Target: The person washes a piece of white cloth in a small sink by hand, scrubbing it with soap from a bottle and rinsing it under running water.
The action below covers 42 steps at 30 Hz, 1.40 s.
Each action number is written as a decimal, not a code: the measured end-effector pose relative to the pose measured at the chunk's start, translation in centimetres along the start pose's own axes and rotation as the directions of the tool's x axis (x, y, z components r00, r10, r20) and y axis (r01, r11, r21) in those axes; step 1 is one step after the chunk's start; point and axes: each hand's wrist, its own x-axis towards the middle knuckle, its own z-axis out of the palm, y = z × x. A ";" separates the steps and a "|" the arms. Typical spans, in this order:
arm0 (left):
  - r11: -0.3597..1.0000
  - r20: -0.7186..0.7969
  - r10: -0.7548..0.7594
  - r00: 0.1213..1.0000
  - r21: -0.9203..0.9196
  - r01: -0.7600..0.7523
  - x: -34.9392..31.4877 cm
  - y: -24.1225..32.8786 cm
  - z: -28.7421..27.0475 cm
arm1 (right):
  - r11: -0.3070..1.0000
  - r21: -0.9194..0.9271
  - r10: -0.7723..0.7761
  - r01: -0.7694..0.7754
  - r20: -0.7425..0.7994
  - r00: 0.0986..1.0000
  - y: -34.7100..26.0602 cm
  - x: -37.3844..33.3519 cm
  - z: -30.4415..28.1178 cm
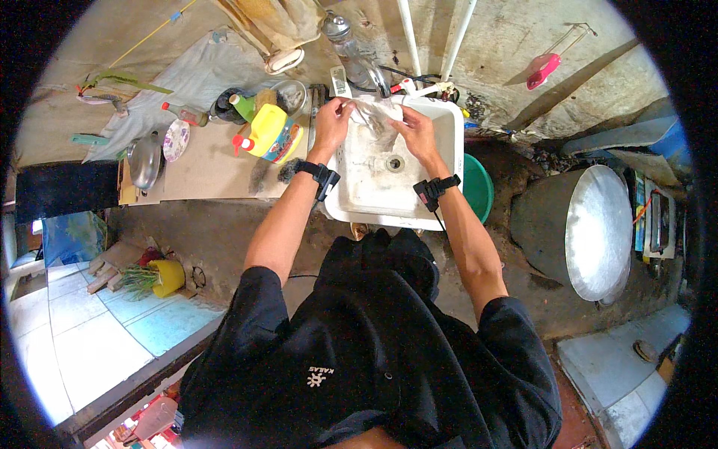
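A white rectangular sink (359, 198) lies in front of me, its drain showing near the middle. Over its far part, both hands stretch a thin, whitish, partly see-through sheet (376, 114); whether it is plastic or cloth I cannot tell. My left hand (333, 123) pinches one side of it, close to the sink's left rim. The opposite side is held by my right hand (416, 133), fingers closed on the edge. The tap (384, 84) comes down just beyond the sheet. Each wrist wears a black strapped device.
Left of the sink, a counter (217, 168) bears a yellow jug (271, 133) with a red cap, a patterned plate (177, 141) and a metal bowl (144, 160). A green basin (479, 188) stands right of the sink. Farther right is a large vessel with a shiny round top (598, 232).
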 end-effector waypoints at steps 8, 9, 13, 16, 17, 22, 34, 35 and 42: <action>0.999 0.111 0.002 0.994 0.038 -0.006 -1.8 1.2 0.2 | 0.963 -0.271 -0.035 -0.008 -0.154 0.987 -0.5 0.6 0.2; 0.996 0.166 0.073 0.984 0.033 -0.079 -2.8 2.4 0.7 | 0.963 -0.269 -0.042 0.005 -0.131 0.991 -0.9 0.5 0.0; 0.985 0.182 0.067 0.981 0.143 -0.093 -1.6 2.2 0.2 | 0.937 -0.310 -0.183 0.161 -0.043 0.982 -0.6 2.1 -0.4; 0.969 0.090 0.067 0.994 0.231 -0.086 -0.3 1.2 -0.5 | 0.916 -0.402 -0.034 0.014 -0.043 0.998 -1.4 1.9 -0.9; 0.959 0.089 0.014 0.996 0.280 -0.038 0.0 1.1 -0.5 | 0.914 -0.404 -0.057 0.032 -0.051 0.997 -1.4 1.8 -0.8; 0.936 -0.011 0.056 0.998 0.350 -0.049 -1.3 3.2 2.1 | 0.873 -0.467 0.045 -0.142 -0.212 0.976 -0.7 0.4 0.1; 0.970 0.166 -0.102 0.981 -0.204 0.135 0.1 -2.6 4.0 | 0.974 -0.195 0.088 -0.119 -0.160 0.983 -2.6 0.0 -0.9; 0.970 0.155 -0.103 0.982 -0.202 0.134 0.7 -3.5 3.9 | 0.981 -0.093 0.162 -0.171 -0.100 0.982 -3.3 0.1 -1.0; 0.924 0.152 -0.263 0.953 -0.244 0.294 -0.1 0.9 7.5 | 0.887 0.172 0.435 -0.429 0.002 0.900 -4.5 -2.1 -4.0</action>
